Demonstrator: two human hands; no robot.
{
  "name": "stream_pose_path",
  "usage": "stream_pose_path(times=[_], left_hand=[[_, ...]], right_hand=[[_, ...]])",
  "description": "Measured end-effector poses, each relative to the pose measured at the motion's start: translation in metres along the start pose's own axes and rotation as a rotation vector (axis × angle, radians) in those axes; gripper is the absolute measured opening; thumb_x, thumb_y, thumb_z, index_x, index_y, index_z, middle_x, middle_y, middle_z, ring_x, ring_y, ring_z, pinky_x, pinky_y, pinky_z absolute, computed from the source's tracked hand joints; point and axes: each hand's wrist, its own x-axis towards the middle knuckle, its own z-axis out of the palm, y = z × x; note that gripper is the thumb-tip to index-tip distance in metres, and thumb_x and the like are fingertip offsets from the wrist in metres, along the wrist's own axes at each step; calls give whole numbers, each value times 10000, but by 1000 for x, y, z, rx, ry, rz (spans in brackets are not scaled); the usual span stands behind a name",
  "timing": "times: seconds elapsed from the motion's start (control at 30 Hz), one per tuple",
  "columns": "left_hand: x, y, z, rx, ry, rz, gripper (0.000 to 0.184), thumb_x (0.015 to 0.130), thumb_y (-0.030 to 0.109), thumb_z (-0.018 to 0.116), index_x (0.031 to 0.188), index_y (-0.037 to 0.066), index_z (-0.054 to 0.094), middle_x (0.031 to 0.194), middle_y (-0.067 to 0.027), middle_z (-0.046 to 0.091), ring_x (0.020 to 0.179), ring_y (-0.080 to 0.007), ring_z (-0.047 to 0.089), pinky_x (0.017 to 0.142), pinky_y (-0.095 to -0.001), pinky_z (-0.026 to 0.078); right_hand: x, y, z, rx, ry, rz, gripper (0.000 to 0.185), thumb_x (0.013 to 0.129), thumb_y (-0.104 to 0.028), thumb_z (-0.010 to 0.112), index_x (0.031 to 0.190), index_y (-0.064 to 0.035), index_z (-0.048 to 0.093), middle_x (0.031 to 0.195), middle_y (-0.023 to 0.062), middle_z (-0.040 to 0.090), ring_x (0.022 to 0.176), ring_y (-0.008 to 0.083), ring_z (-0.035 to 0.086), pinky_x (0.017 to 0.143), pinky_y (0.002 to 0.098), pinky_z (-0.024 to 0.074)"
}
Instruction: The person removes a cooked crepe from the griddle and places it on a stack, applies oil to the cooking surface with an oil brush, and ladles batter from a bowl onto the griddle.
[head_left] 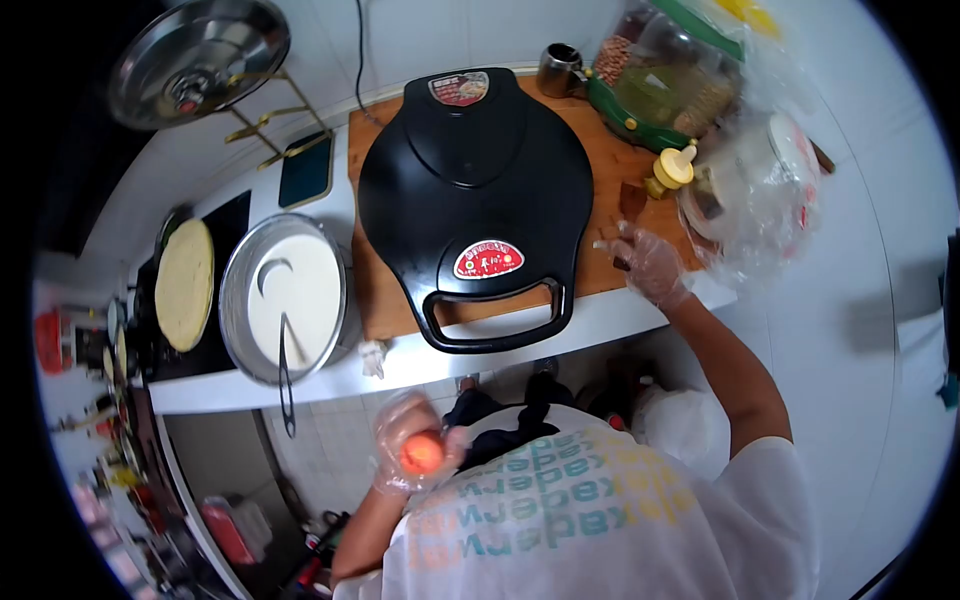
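Observation:
In my left hand point(415, 445), which wears a clear plastic glove, is a round orange-red object point(421, 453), held in front of my body below the counter edge. My right hand point(648, 262), also in a clear glove, is over the right part of the wooden board point(390, 318), its fingers around a brown wooden utensil point(632, 203). Between and beyond my hands stands a closed black electric griddle point(475, 190). Left of it is a metal pot point(232, 318) of white batter point(305, 290) with a ladle point(286, 375) in it.
At the left lies a flat round pancake point(185, 285) near a metal lid point(200, 60) on a gold stand point(300, 110). A metal cup point(560, 72), a green-rimmed container point(665, 75), a yellow-capped bottle point(673, 170) and a plastic-wrapped tub point(760, 190) stand at the back right.

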Motion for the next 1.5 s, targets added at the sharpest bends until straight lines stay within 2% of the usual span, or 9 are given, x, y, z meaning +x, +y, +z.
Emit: stream_pose_path(times=[0.13, 0.33, 0.47, 0.57, 0.67, 0.7, 0.8, 1.0, 1.5], left_hand=[[89, 95, 36, -252, -219, 310, 244, 615, 160, 733, 642, 84, 502, 623, -80, 503, 490, -202, 482, 408, -285, 352], [92, 149, 72, -413, -295, 342, 208, 611, 155, 716, 705, 82, 546, 661, -67, 532, 544, -202, 513, 440, -290, 388], [77, 157, 83, -393, -210, 299, 202, 609, 151, 705, 747, 81, 574, 687, -58, 551, 581, -201, 534, 460, -294, 412], [67, 164, 89, -360, -140, 268, 210, 608, 148, 697, 779, 81, 596, 707, -51, 566, 608, -201, 549, 476, -297, 430], [49, 168, 93, -336, -101, 112, 226, 606, 146, 689, 810, 80, 618, 726, -44, 580, 635, -200, 564, 491, -299, 448], [49, 169, 85, -321, -263, -90, 242, 601, 155, 684, 824, 86, 622, 730, -48, 583, 614, -204, 564, 456, -305, 443], [60, 161, 68, -337, -193, 231, 256, 612, 184, 670, 839, 76, 620, 747, -65, 589, 632, -216, 571, 474, -315, 449], [59, 145, 40, -506, -276, 274, 278, 655, 219, 649, 875, 52, 616, 781, -88, 596, 665, -235, 579, 517, -327, 456], [52, 118, -1, -1028, -464, 410, 374, 763, 307, 598, 966, -7, 605, 864, -144, 613, 746, -282, 599, 626, -357, 473]], right_hand=[[-31, 33, 47, 84, -206, -110, 487, 708, -50, 579, 1146, -253, 517, 1154, 93, 506, 896, 242, 573, 695, 351, 500], [-21, 29, 10, -35, -518, -209, 467, 767, -57, 510, 1206, -214, 491, 1211, 115, 501, 906, 239, 582, 731, 337, 500], [-14, 21, -10, -27, -340, -247, 425, 710, -84, 564, 1129, -158, 550, 1053, 89, 573, 806, 204, 586, 621, 348, 472], [6, -6, -40, 157, 73, -373, 393, 679, -88, 590, 1069, -134, 575, 890, 60, 596, 776, 191, 578, 591, 340, 437], [17, -39, -53, 269, 131, -443, 356, 676, -104, 605, 1030, -124, 585, 866, 49, 588, 792, 195, 578, 647, 342, 425], [18, -51, -54, 299, 107, -469, 343, 677, -114, 606, 1019, -119, 585, 883, 48, 586, 799, 197, 578, 665, 346, 421], [22, -78, -52, 376, 32, -521, 310, 683, -144, 611, 989, -105, 583, 923, 48, 585, 824, 201, 576, 710, 363, 408], [18, -108, -37, 227, -132, -523, 257, 752, -156, 579, 1000, -90, 587, 903, 82, 601, 870, 202, 573, 723, 363, 405], [33, -138, -22, 147, -225, -410, 87, 702, -92, 557, 780, -80, 596, 719, 54, 553, 771, 199, 534, 698, 330, 393]])
